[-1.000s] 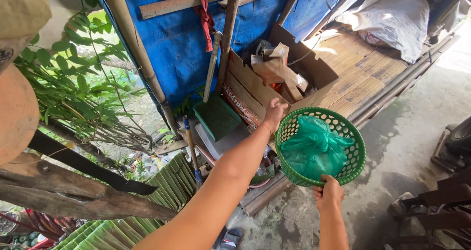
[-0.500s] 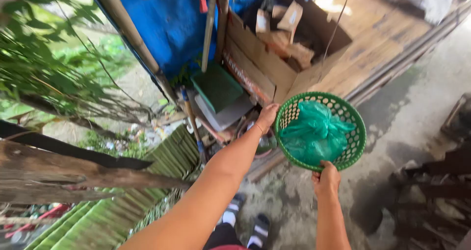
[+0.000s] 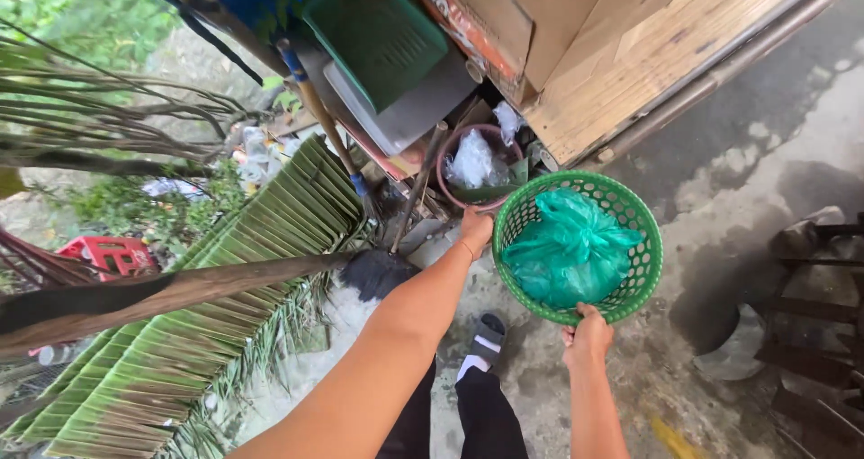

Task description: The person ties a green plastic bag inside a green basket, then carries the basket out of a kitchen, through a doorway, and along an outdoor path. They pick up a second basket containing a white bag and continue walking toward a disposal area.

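Observation:
My right hand (image 3: pixel 587 331) grips the near rim of a round green mesh basket (image 3: pixel 646 247) and holds it above the concrete floor. A knotted green plastic bag (image 3: pixel 567 252) fills the basket. My left hand (image 3: pixel 474 229) reaches down at the basket's left rim, close to a thin tool handle (image 3: pixel 419 182) and a maroon bucket (image 3: pixel 447 146). Its fingers point away from me, so whether it holds anything is hidden.
A dark shovel blade (image 3: pixel 378 274) lies by a woven green palm frond (image 3: pixel 270 234). A log (image 3: pixel 189 290) crosses the left. A cardboard box (image 3: pixel 504 18), a green flat case (image 3: pixel 378 31) and a bamboo platform (image 3: pixel 648 54) stand ahead. My sandalled foot (image 3: pixel 486 335) is below.
My view has tilted down and nearer the ground. My left hand dropped from the cardboard box to the basket's left rim. My right hand keeps its hold on the basket.

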